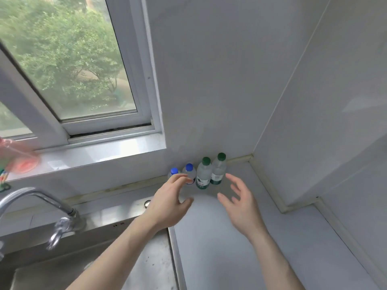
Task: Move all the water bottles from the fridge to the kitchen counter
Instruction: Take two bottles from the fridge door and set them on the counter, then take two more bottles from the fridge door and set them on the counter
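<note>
Several clear water bottles stand upright in a row against the back wall of the grey kitchen counter (pixel 219 237). Two have green caps, one (pixel 203 173) beside the other (pixel 218 169), and two have blue caps, one (pixel 189 171) and one further left (pixel 174 172). My left hand (pixel 170 200) hovers in front of the blue-capped pair, fingers spread, partly hiding their bodies and holding nothing. My right hand (pixel 238 200) is open too, just right of and in front of the green-capped pair, not touching them. The fridge is out of view.
A steel sink (pixel 136 268) with a chrome tap (pixel 37 203) lies to the left of the counter. Above it is a window sill (pixel 94 152) with a pink item (pixel 18 155) at its left end. Tiled walls close the counter's back and right sides.
</note>
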Action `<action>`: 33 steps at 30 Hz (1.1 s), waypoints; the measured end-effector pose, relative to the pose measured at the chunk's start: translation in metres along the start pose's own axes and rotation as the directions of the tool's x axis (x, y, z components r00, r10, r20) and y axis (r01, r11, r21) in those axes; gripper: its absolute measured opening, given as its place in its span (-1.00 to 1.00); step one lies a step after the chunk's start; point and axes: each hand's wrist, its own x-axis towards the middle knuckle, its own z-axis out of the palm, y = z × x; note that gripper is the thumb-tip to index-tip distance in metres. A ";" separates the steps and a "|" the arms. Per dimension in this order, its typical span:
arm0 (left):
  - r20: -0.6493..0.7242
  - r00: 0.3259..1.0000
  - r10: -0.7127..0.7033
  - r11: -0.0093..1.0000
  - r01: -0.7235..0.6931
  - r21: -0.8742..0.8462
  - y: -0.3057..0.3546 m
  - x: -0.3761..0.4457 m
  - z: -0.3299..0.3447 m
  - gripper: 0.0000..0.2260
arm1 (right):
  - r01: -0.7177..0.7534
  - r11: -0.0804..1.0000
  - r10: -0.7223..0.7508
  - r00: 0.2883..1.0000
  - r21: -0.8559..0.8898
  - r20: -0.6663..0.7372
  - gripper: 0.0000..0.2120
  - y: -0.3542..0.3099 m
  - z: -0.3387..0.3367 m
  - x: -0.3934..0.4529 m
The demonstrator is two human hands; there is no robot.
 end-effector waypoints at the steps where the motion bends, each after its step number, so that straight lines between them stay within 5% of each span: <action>1: -0.001 1.000 -0.007 1.000 0.007 -0.013 0.001 -0.014 -0.001 -0.61 | 0.007 1.000 -0.007 1.000 -0.025 0.007 -0.46 -0.001 0.000 -0.016; 7: 0.029 0.999 0.013 0.999 -0.014 0.032 -0.002 -0.084 -0.002 -0.58 | 0.058 0.970 -0.049 0.998 -0.234 0.044 -0.45 -0.009 0.005 -0.094; 14: 0.127 0.983 0.133 0.991 -0.135 0.007 -0.008 -0.118 0.020 -0.58 | -0.057 0.940 0.039 0.997 -0.337 -0.061 -0.45 0.011 -0.010 -0.167; 33: 0.400 0.764 0.507 0.831 -0.556 0.007 0.151 -0.194 0.107 -0.56 | -0.288 0.933 0.162 0.872 -0.217 -0.461 -0.40 0.063 -0.117 -0.391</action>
